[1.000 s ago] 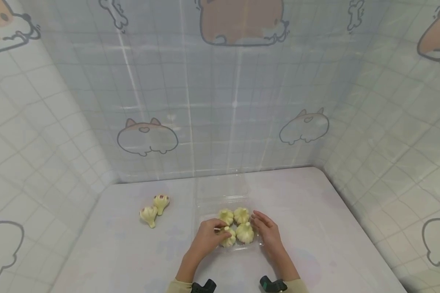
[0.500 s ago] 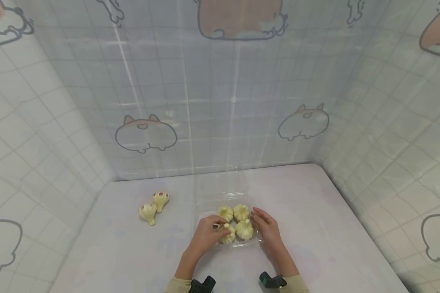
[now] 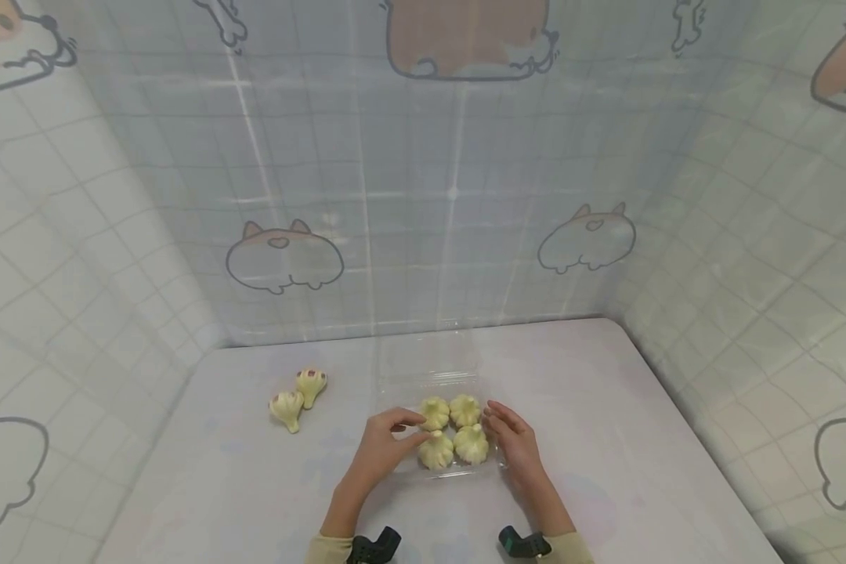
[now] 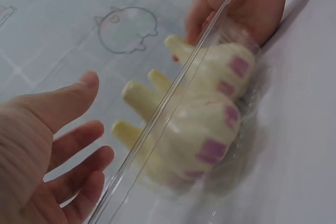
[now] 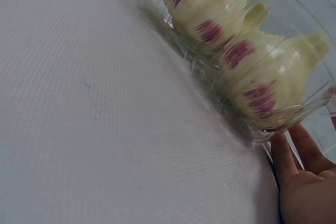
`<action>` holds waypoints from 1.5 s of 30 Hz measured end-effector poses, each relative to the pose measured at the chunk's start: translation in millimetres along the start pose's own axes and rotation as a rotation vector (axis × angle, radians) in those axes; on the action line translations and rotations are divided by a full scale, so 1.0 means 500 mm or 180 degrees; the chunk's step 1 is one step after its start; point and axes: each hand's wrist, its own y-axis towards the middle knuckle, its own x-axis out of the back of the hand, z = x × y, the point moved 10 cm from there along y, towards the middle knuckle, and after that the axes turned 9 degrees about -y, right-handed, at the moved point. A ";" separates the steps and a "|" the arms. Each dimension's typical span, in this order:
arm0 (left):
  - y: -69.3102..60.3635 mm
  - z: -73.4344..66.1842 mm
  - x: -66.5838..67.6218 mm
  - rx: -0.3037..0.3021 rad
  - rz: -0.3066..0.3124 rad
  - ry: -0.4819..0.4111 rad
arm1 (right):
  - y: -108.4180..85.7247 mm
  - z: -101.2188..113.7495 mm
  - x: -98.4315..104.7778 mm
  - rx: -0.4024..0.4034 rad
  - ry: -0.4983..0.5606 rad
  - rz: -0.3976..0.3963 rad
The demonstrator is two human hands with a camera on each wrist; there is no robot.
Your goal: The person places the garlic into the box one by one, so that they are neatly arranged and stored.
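Clear box [image 3: 458, 473] on pale surface [image 3: 620, 423], lid [image 3: 426, 355] open behind it. Four garlic bulbs [image 3: 471, 446] inside, two by two, stems up. Two loose bulbs [image 3: 286, 407] close together, well left of the box. Left hand [image 3: 385, 445] at the box's left edge: grip parted, thumb clear of fingers, nothing held. Right hand [image 3: 515, 442] against the box's right wall: grip slack, fingers nearly straight.

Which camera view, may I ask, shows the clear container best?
The head view: it shows nearly the whole clear container, including its open lid. The left wrist view shows only its rim and wall; the right wrist view shows part of one side.
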 end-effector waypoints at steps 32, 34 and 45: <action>-0.072 0.116 0.237 0.0419 -0.0904 0.0289 | 0.003 -0.009 0.001 -0.0041 0.0036 -0.0006; -0.083 0.130 0.252 0.0481 -0.0946 0.0340 | 0.004 -0.009 0.000 -0.0022 0.0027 0.0016; -0.134 0.200 0.344 0.0840 -0.1212 0.0667 | 0.003 -0.008 0.002 -0.0002 -0.0044 0.0023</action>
